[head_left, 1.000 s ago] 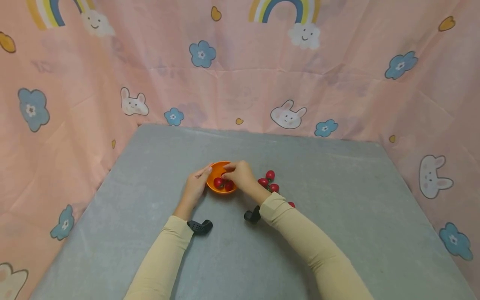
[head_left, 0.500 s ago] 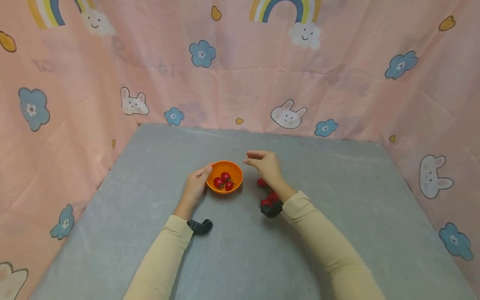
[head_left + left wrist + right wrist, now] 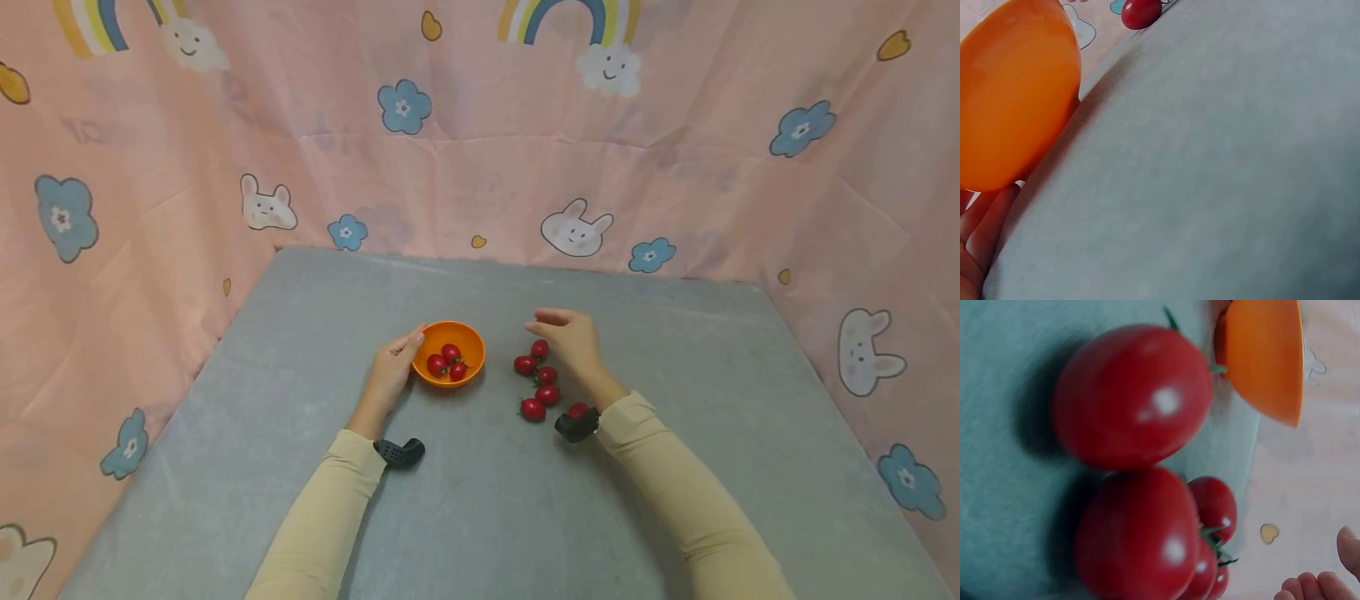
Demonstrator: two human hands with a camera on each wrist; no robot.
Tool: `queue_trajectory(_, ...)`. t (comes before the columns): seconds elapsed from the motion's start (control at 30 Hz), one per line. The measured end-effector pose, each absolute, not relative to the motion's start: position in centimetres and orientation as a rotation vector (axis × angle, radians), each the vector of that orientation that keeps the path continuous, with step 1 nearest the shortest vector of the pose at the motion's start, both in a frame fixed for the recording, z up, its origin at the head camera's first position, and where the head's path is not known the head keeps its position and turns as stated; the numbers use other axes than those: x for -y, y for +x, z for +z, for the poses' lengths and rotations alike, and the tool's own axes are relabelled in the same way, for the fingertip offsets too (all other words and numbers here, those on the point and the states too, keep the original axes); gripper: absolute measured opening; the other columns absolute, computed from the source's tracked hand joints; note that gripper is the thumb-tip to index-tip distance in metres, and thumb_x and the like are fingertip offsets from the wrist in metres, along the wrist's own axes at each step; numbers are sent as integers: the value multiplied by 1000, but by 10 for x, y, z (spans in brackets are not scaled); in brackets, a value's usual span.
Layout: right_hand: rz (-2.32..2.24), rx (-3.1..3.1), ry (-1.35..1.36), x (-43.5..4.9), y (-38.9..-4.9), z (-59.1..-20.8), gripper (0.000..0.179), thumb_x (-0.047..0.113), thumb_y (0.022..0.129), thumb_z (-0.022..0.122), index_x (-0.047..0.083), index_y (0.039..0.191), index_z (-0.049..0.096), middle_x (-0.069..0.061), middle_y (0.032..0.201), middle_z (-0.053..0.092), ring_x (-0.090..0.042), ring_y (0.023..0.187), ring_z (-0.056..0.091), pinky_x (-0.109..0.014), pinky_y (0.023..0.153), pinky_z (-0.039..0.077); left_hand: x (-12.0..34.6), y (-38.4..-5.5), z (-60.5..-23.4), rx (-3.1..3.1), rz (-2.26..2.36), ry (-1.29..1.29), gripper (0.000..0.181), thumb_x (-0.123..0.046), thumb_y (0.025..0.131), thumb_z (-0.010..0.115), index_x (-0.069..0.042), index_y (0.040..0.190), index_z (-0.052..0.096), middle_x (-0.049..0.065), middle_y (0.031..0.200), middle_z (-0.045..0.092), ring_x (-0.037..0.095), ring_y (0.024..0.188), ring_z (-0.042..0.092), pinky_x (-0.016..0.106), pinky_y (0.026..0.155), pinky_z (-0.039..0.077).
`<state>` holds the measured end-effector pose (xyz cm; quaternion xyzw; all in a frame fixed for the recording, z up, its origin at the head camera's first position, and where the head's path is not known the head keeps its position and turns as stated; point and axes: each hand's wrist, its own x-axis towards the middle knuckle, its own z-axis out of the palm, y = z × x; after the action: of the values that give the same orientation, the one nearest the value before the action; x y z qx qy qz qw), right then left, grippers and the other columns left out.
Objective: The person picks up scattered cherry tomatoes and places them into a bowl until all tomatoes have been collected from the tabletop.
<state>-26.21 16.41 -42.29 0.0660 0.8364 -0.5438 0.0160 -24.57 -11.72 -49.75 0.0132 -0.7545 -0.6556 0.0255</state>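
Note:
An orange bowl (image 3: 472, 346) stands on the grey table, with three cherry tomatoes (image 3: 437, 364) inside. My left hand (image 3: 388, 372) holds the bowl's left side, thumb at the rim; in the left wrist view, fingers (image 3: 988, 228) lie against the outside of the bowl (image 3: 1016, 94). To the right, my right hand (image 3: 573, 342) hovers over the loose cherry tomatoes (image 3: 547, 394) with nothing in it. Its thumb (image 3: 1349, 550) and fingertips stand apart in the right wrist view, past several close tomatoes (image 3: 1132, 397) with green stems.
The grey table (image 3: 450, 517) backs onto a pink printed curtain (image 3: 480, 167), which also hangs at both sides. Black wrist cameras (image 3: 401, 453) stick out from both wrists. One tomato (image 3: 578, 410) lies partly behind the right wrist camera.
My right hand has left the bowl, where a third tomato now shows, and moved right above the loose tomatoes. The left hand and the bowl have stayed put.

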Motion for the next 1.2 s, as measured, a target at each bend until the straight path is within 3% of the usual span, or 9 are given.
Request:
queue_trajectory(0.33,-1730,-2541,299,-180,-259,-436,47,24,90,73,3,130,65,-15,134,65,-29,129,52,-45,111,45,118,-246,-496,2330,-2106,112,44,-34,102,55,-8,138,60,6,146,55,21,143,45,41,120,35)
queue_trajectory(0.67,-1683,-2558,324,-187,-259,-446,47,21,88,74,0,129,65,-19,132,65,-30,129,55,-44,110,46,119,-245,-495,2349,-2091,108,45,-36,102,54,-10,138,60,6,146,55,21,143,45,41,120,34)
queue_trajectory(1.2,-1653,-2443,402,-188,-261,-454,51,25,88,76,3,132,63,-16,138,61,-29,133,50,-43,114,43,119,-246,-495,2360,-2078,115,45,-38,102,54,-11,138,60,6,146,55,22,143,45,42,121,33)
